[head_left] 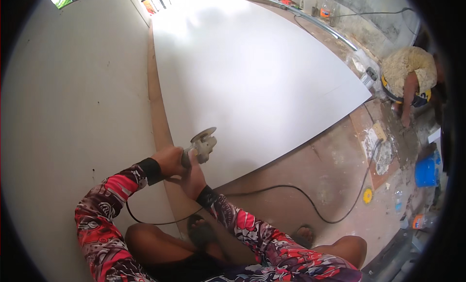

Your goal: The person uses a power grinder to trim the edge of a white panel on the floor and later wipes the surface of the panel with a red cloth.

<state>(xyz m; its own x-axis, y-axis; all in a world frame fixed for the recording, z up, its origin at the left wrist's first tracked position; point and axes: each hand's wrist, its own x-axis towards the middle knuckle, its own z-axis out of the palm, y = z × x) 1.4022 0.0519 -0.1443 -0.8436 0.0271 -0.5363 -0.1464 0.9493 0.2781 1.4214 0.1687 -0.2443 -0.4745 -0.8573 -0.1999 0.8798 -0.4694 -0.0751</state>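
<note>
Both my hands are closed around an angle grinder (206, 147), held over the near left edge of a large white board (272, 83). My left hand (170, 161) wraps the tool's body from the left. My right hand (194, 178) grips it from below, thumb up along the body. The grinder's thin round disc (203, 134) points up and away from me. Whether the disc spins cannot be made out. A black power cord (291, 186) runs behind my forearms and curves right across the floor to an extension socket (378, 132).
A pale wall (92, 102) rises close on my left. At the right a co-worker (410, 71) bends down, one hand near the floor. A blue bucket (427, 170), a yellow disc (368, 195) and a plastic bottle (423, 221) are nearby. Metal profiles (330, 29) lie beyond the board.
</note>
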